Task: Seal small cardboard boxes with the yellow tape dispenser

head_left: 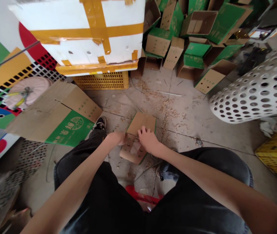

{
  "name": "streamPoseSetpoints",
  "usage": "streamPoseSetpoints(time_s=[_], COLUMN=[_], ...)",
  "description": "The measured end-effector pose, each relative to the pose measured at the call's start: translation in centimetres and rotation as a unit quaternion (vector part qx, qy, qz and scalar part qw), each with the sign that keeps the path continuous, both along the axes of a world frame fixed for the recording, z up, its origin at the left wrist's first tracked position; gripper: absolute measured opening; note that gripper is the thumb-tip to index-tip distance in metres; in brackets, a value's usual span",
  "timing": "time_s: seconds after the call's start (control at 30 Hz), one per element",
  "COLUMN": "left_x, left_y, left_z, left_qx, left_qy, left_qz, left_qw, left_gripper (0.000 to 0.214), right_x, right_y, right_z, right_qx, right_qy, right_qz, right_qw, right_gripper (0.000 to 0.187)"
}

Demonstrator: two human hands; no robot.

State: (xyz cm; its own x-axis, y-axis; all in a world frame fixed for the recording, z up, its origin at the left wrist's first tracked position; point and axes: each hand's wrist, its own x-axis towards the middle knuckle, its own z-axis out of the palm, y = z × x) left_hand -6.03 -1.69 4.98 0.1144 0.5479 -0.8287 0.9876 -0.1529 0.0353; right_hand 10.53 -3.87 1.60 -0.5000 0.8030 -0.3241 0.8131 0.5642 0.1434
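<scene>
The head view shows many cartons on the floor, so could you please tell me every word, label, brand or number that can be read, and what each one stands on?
Nothing can be quoted with confidence.
Flattened cardboard carton: large pale Chinese characters on a green panel, beside a round citrus-slice logo, too blurred to read.
Small green print on its flap: too small to read.
Stacked green cartons: print too small to read.
Small carton: no readable text.

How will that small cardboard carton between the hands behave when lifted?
The small cardboard carton will probably feel light for its size, being thin board. Its holed flap likely bends easily, while the folded edges seem stiffer.
</scene>
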Motion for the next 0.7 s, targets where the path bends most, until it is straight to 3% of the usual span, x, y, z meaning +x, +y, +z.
streamPoseSetpoints(time_s=[0.2,0.33,0.7], left_x=[0.4,-0.1,-0.8], left_y=[-0.2,0.1,0.3], left_z=[-0.1,-0.9,-2.6], left_qx=[-0.024,-0.004,0.008], left_qy=[-0.008,-0.01,-0.011], left_qz=[-0.014,0.008,-0.008], left_qw=[1.0,1.0,1.0], left_gripper=[0.046,0.046,0.043], right_x=[0.1,0.1,0.1], right_y=[-0.1,0.0,0.0], right_z=[0.0,-0.1,0.1], right_qx=[-0.006,-0.004,0.0], right_qy=[0.003,0.006,-0.004], right_qz=[-0.001,-0.005,-0.002], right_qw=[1.0,1.0,1.0], right_gripper=[0.044,0.046,0.047])
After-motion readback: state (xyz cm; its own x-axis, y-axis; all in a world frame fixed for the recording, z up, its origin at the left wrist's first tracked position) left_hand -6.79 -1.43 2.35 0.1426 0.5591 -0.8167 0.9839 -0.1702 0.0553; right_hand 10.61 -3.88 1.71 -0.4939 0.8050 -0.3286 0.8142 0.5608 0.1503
